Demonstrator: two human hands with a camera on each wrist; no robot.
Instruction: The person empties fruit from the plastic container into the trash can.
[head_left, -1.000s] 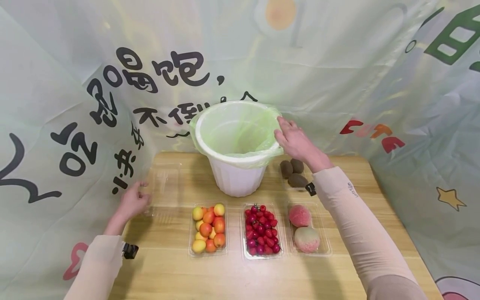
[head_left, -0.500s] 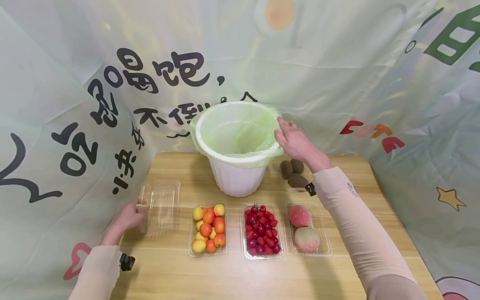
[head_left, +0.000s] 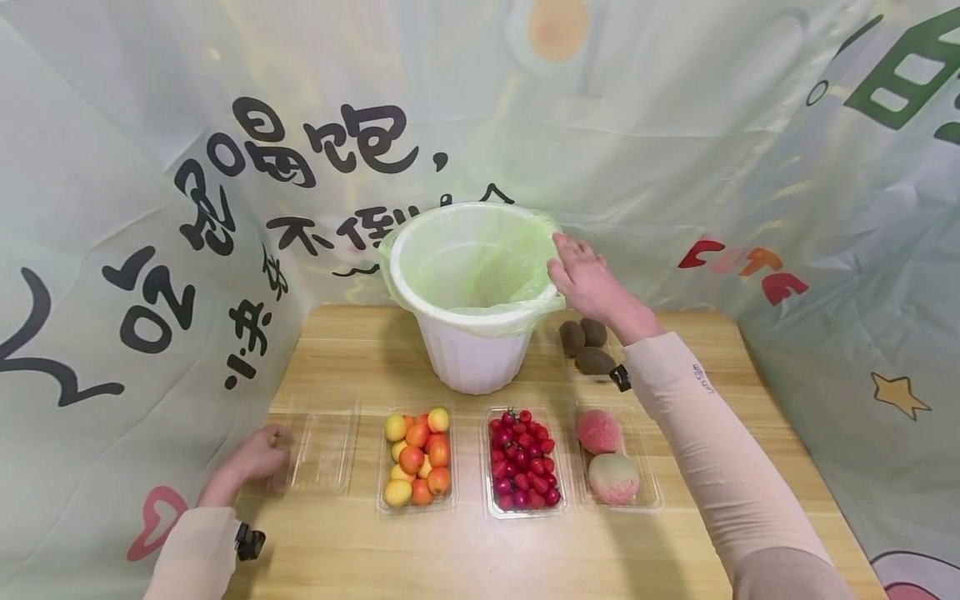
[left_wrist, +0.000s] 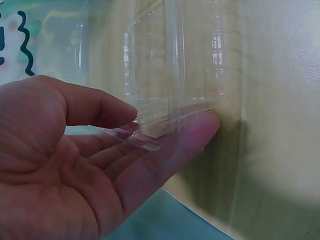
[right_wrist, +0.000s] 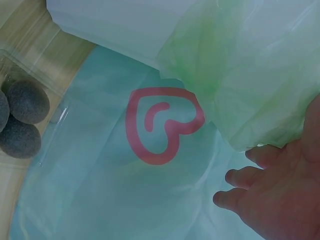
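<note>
On the left, my left hand pinches the near left edge of a clear plastic fruit box. The left wrist view shows the thumb on one side of the box's see-through wall and the fingers on the other. My right hand rests against the right rim of a white bucket lined with a thin green plastic bag. In the right wrist view, its fingers stick out loosely beside the bag, and the thumb is hidden.
Clear boxes stand in a row: yellow-orange fruit, small red fruit, and two pink-green peaches. Several brown kiwis lie behind, partly under the right arm. Printed cloth walls off the wooden table.
My left hand has drawn the clear box toward the table's near side, and it now stands level with the row of fruit boxes. My right hand stays at the bucket rim.
</note>
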